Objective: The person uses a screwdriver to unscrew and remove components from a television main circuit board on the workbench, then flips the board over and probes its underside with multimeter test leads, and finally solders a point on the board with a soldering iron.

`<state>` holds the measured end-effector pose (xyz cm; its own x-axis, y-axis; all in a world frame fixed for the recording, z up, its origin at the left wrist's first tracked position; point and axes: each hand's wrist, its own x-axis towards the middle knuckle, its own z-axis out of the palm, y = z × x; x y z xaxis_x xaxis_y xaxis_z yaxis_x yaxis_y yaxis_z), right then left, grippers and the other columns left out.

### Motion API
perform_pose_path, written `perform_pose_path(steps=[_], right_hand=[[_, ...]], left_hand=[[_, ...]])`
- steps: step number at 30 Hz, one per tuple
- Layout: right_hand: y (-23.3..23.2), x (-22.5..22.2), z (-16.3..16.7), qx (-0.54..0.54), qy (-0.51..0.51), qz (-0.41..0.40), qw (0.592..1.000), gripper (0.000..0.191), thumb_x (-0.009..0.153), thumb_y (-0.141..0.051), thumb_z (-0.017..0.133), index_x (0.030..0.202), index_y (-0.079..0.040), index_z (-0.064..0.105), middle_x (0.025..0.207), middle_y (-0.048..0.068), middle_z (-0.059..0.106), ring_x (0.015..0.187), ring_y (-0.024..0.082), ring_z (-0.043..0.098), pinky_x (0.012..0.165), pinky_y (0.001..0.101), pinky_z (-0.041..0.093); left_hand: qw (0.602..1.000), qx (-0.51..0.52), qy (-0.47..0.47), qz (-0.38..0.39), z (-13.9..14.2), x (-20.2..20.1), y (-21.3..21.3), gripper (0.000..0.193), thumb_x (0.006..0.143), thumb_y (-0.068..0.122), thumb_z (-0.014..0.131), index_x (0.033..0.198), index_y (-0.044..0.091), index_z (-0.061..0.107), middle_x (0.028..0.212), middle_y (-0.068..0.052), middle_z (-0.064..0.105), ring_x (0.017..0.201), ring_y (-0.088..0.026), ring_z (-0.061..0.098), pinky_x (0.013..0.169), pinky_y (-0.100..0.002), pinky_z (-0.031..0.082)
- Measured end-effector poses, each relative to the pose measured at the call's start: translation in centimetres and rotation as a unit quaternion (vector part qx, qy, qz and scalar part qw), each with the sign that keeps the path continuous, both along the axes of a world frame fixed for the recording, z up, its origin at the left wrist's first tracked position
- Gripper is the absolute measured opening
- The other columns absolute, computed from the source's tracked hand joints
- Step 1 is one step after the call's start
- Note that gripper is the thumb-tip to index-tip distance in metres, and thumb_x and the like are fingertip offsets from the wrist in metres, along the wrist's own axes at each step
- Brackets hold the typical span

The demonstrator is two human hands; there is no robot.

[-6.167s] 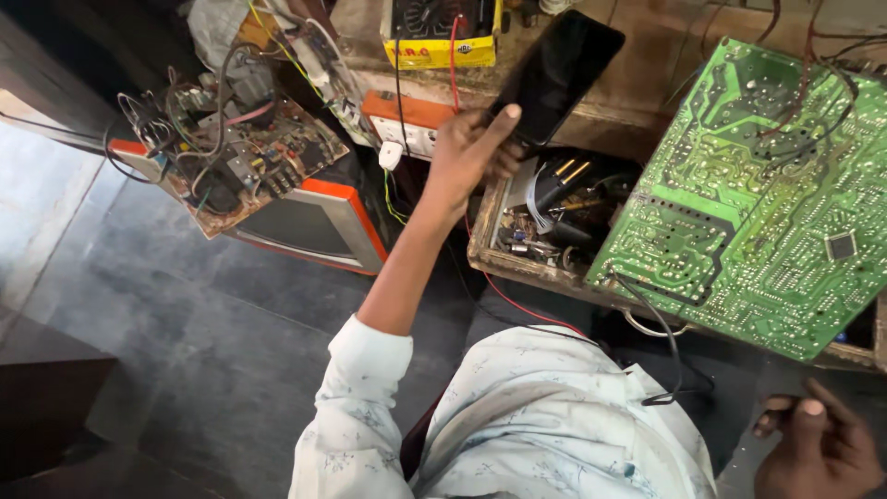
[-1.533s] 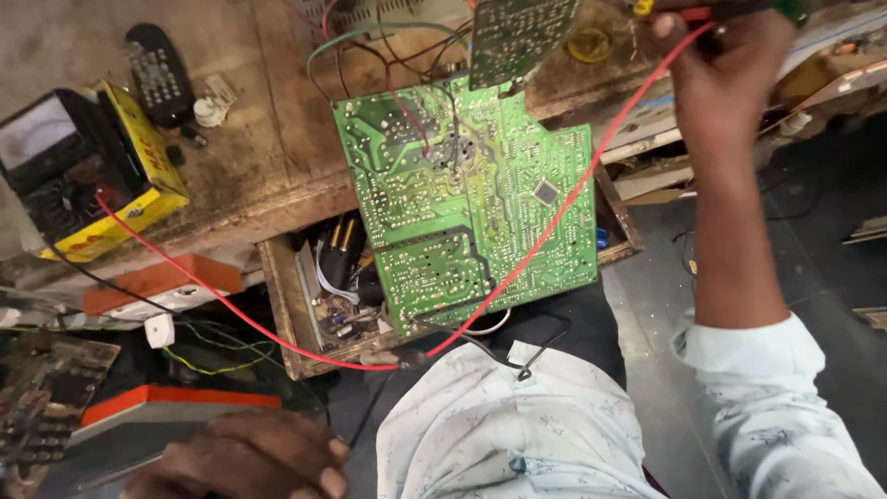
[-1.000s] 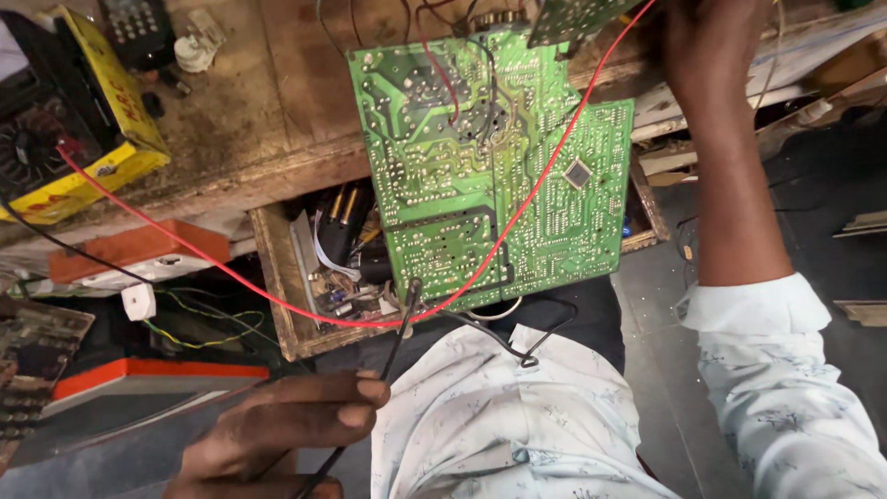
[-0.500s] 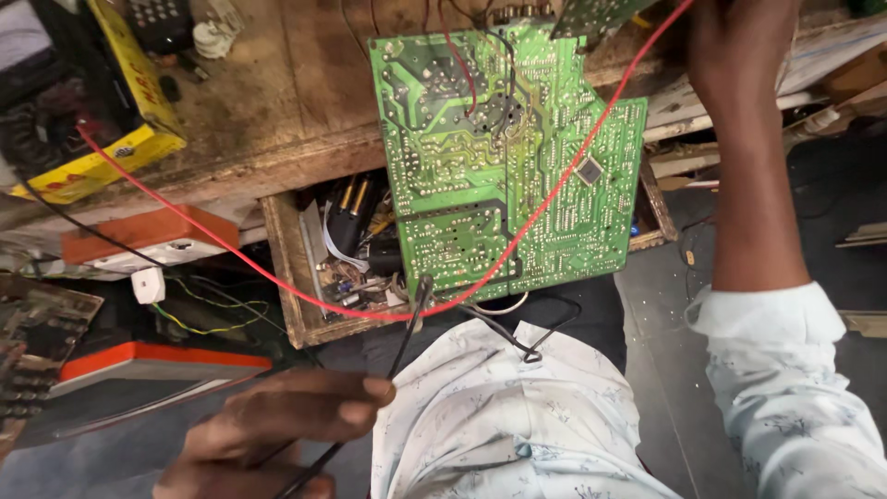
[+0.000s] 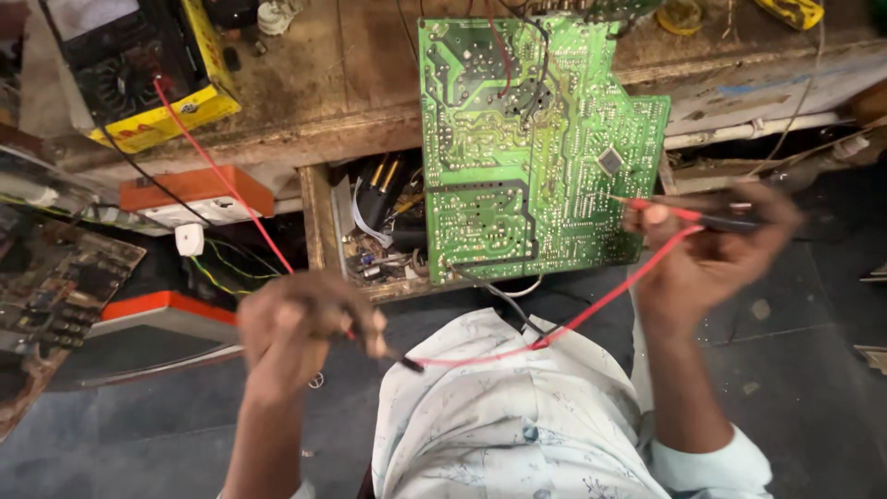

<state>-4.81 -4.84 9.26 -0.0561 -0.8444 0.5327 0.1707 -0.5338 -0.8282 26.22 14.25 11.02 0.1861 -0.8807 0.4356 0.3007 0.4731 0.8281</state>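
A large green circuit board [image 5: 531, 148] leans over the edge of the wooden bench [image 5: 305, 83], solder side up. My right hand [image 5: 711, 245] grips a red test probe [image 5: 688, 214] whose tip points at the board's right edge. Its red lead [image 5: 591, 310] runs down across my shirt. My left hand [image 5: 300, 323], blurred, is closed around a black probe [image 5: 402, 359] below the bench, left of the board. A yellow-cased multimeter [image 5: 139, 74] sits at the bench's far left, with a red and a black lead running from it.
An open drawer [image 5: 374, 226] under the bench holds cables and small parts. At the left are an orange and white box [image 5: 194, 194], a white plug [image 5: 189, 238], a brown circuit board [image 5: 55, 296] and an orange-edged unit [image 5: 139, 328]. The floor [image 5: 813, 370] is dark grey.
My right hand came down from the bench top with the red probe to the board's right edge. My left hand rose with the black probe. The view shifted so the board sits higher.
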Motion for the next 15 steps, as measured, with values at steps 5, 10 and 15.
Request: perform_pose_path(steps=[5, 10, 15], right_hand=[[1.2, 1.9, -1.4, 0.087, -0.082, 0.016, 0.993, 0.038, 0.104, -0.003, 0.08, 0.12, -0.001, 0.045, 0.103, 0.017, 0.072, 0.086, 0.026, 0.076, 0.08, 0.04, 0.068], [0.7, 2.5, -2.5, 0.085, -0.11, 0.023, 0.99, 0.038, 0.103, -0.002, 0.082, 0.117, -0.001, 0.047, 0.1, 0.015, 0.068, 0.087, 0.026, 0.075, 0.081, 0.0409, 0.068], [0.4, 2.9, -2.8, 0.099, -0.11, 0.035, 0.988, 0.037, 0.101, -0.002, 0.082, 0.114, 0.0, 0.047, 0.1, 0.014, 0.068, 0.082, 0.024, 0.075, 0.08, 0.0392, 0.068]], left_hand=[[0.995, 0.093, 0.007, 0.034, -6.5, -1.0, -2.8, 0.046, 0.113, 0.037, 0.049, 0.097, -0.005, 0.058, 0.094, -0.021, 0.069, 0.073, -0.023, 0.071, 0.064, -0.034, 0.06], [0.99, 0.118, -0.05, 0.051, -7.7, -1.8, -3.9, 0.049, 0.113, 0.039, 0.047, 0.098, -0.005, 0.061, 0.094, -0.018, 0.071, 0.074, -0.021, 0.072, 0.062, -0.028, 0.055], [0.991, 0.124, -0.033, 0.043, -7.5, -1.7, -4.0, 0.047, 0.113, 0.039, 0.046, 0.1, -0.004, 0.06, 0.095, -0.017, 0.071, 0.076, -0.019, 0.072, 0.064, -0.028, 0.056]])
